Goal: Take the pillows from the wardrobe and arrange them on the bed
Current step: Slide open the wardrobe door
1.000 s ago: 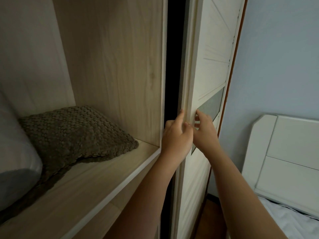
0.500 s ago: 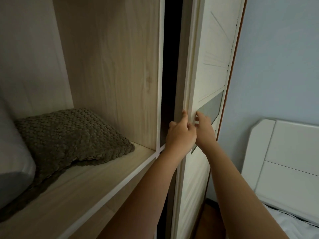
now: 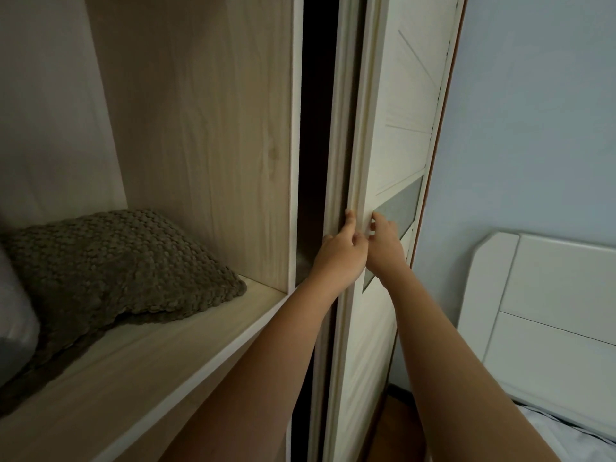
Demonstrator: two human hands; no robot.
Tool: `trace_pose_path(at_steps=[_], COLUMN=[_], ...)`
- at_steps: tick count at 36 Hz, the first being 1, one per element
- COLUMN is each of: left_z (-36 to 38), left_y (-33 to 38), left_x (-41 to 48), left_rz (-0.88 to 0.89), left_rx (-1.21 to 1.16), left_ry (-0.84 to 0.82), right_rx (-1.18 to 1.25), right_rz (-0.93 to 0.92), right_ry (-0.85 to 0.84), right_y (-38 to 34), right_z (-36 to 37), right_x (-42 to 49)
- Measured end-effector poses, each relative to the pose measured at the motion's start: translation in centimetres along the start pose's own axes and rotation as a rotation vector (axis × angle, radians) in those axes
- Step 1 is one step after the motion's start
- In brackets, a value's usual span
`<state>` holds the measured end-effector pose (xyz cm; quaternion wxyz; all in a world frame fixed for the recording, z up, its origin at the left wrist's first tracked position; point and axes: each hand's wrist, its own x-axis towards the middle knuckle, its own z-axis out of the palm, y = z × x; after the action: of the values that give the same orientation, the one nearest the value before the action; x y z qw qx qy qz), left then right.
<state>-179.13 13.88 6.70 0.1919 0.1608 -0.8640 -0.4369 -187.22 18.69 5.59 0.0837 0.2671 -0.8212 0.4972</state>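
Observation:
A brown knitted pillow [image 3: 110, 265] lies on the wooden wardrobe shelf [image 3: 160, 368] at the left. Part of a grey-white pillow [image 3: 13, 325] shows at the left edge beside it. Both my hands are on the edge of the white sliding wardrobe door [image 3: 393, 135]. My left hand [image 3: 340, 255] curls its fingers around the door's edge. My right hand [image 3: 383, 245] presses fingertips on the door's front, touching the left hand. The white bed headboard [image 3: 540, 301] and a strip of bed sheet [image 3: 566, 441] show at the lower right.
A dark gap [image 3: 316, 128] lies between the wardrobe's wooden side panel [image 3: 206, 128] and the door. A pale blue wall [image 3: 533, 111] stands right of the door. Brown floor [image 3: 396, 428] shows between wardrobe and bed.
The sliding door has moved to the right under both hands, and the dark gap beside the wooden panel has grown wider. The pillows have not moved.

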Motion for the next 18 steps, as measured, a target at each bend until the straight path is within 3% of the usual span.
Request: trace_pose_path(at_steps=[18], left_z=[1.1], left_y=[0.0], left_x=[1.4], left_rz=[0.036], left_rx=[0.033], left_ry=[0.041], right_rx=[0.011], right_rz=[-0.021], right_ry=[0.0], right_y=[1.0], right_z=[0.0], right_x=[1.2])
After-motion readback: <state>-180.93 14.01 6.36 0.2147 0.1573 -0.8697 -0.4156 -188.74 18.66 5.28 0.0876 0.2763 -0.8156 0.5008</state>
